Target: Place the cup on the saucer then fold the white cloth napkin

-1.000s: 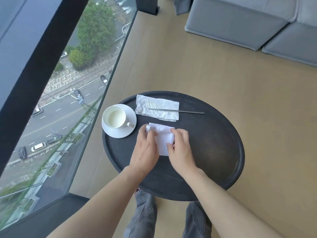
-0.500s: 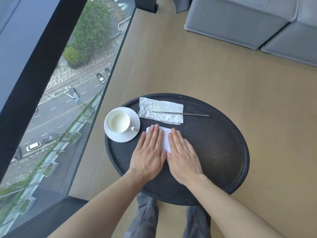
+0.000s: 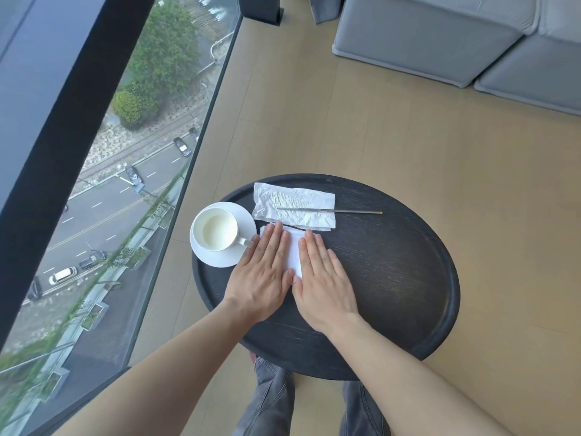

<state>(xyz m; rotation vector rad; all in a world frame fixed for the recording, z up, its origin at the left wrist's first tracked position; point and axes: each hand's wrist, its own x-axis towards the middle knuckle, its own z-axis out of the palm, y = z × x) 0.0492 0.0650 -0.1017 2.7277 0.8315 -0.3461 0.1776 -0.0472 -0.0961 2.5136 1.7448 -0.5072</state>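
1. Head view: the white ceramic cup [image 3: 215, 228] sits upright on the round white saucer [image 3: 220, 258], at the left of the round dark wooden table [image 3: 393, 278].
2. The folded white cloth napkin [image 3: 295, 253] lies just right of the saucer.
3. The left hand [image 3: 262, 275] and right hand [image 3: 322, 278] press it flat, palms down, fingers extended, gripping nothing.
4. A thin metal rod [image 3: 330, 210] rests across a crumpled white paper wrapper [image 3: 294, 204] just behind.

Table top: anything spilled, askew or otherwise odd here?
No spill. The cup sits upright on its saucer. The one untidy thing is the crumpled tissue at the far edge, with a thin metal stick lying across it and past its right end.
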